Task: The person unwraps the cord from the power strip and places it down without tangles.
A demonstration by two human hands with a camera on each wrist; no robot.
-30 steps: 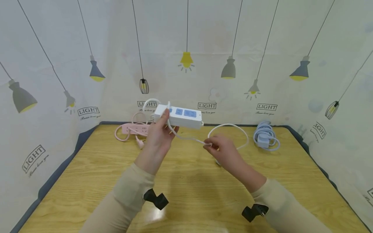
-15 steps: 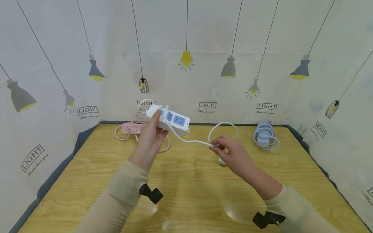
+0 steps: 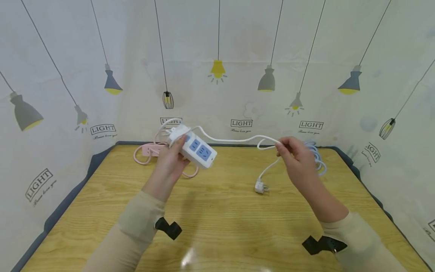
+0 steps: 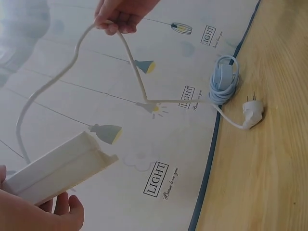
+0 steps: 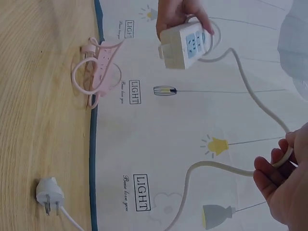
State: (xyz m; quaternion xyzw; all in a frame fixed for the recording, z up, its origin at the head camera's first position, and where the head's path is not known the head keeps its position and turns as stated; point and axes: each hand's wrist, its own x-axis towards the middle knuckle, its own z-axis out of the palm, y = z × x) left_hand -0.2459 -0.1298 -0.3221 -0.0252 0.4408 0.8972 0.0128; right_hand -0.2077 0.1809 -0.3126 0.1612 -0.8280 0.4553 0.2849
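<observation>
My left hand (image 3: 168, 163) grips one end of a white power strip (image 3: 202, 153) with blue socket panels, raised above the table. Its thumb lies on the socket face near a loop of cord. From that end the white cord (image 3: 234, 141) runs across to my right hand (image 3: 299, 160), which pinches it between thumb and fingers. Past the right hand the cord doubles back and drops to a white plug (image 3: 260, 187) lying on the table. In the left wrist view the strip's plain underside (image 4: 62, 166) shows; the right wrist view shows its socket face (image 5: 194, 44).
At the back left lies a pink power strip (image 3: 149, 149) with its cord, partly behind my left hand. A coiled light-blue cord (image 3: 317, 158) sits at the back right, partly hidden by my right hand. A printed backdrop (image 3: 217, 102) rises behind the wooden table (image 3: 217, 226).
My right hand has moved right and up, drawing the cord out and uncovering the plug. My left hand has shifted left, and the strip's free end has tilted downward.
</observation>
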